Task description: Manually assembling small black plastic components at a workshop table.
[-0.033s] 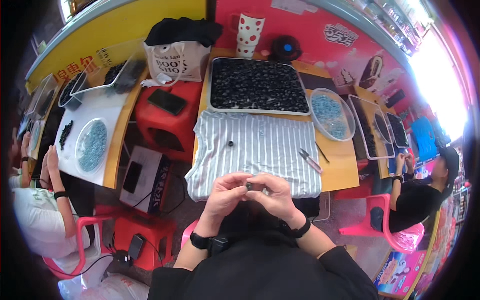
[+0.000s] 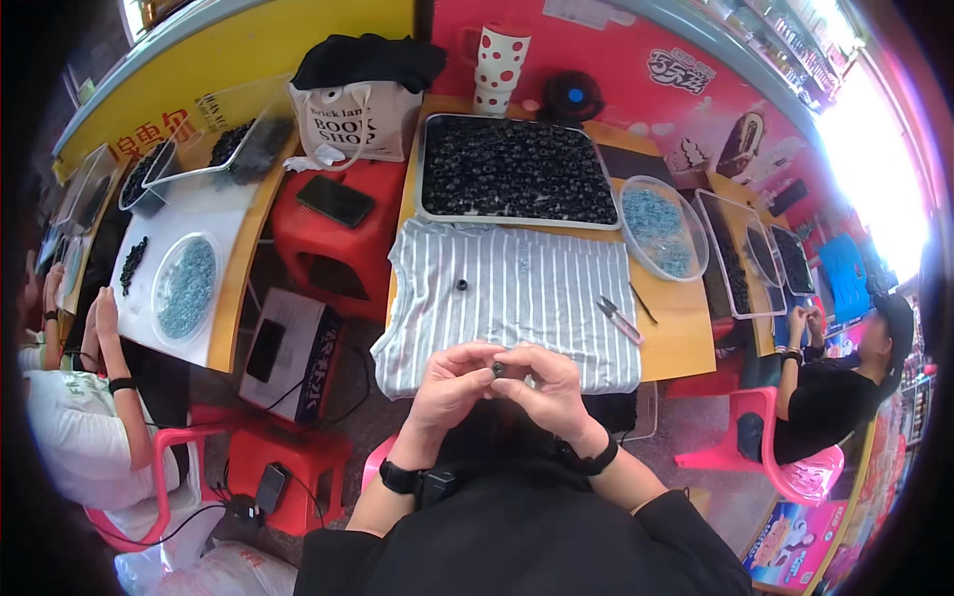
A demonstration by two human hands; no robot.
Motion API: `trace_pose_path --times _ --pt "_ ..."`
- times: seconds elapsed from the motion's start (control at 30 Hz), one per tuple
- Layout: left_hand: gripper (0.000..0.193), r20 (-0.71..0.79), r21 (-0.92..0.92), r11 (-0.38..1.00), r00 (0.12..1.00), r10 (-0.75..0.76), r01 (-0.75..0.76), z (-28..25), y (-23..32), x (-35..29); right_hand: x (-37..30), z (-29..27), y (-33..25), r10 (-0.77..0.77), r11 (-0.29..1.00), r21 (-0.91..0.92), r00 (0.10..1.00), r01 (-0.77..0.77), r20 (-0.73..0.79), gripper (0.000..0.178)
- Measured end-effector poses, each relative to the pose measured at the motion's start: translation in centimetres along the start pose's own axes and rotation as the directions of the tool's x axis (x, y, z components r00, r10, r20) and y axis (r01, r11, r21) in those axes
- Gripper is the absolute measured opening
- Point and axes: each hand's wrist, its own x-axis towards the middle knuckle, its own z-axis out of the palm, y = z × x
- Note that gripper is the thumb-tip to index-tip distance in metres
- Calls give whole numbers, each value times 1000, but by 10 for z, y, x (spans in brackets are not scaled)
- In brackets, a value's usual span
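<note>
Left hand [image 2: 452, 385] and right hand [image 2: 547, 385] share a fingertip grip, pinching a small dark round piece [image 2: 498, 369]; one black ring-like piece [image 2: 462, 285] lies on the striped cloth [image 2: 556, 288].

The upper right is burnt out by white glare [image 2: 879, 149]; the counter [image 2: 681, 348] is well lit, straight edges are bent, and corners are blackened.

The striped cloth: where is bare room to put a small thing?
The cloth is bare between the black piece and the pink tool, and left of that piece. Crowded: the near edge's middle, behind left hand and right hand, and the tray, full of black pieces.
</note>
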Motion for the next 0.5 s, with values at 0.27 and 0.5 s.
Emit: trace_pose_path --times 0.27,0.5 --pt "21 -1 55 998 1000 0 0 2 5 2 3 0 -9 -136 952 -280 990 125 -22 34" --pt "15 -97 168 985 994 48 -31 1 11 -11 8 18 -8 -282 897 -363 959 254 -24 23"
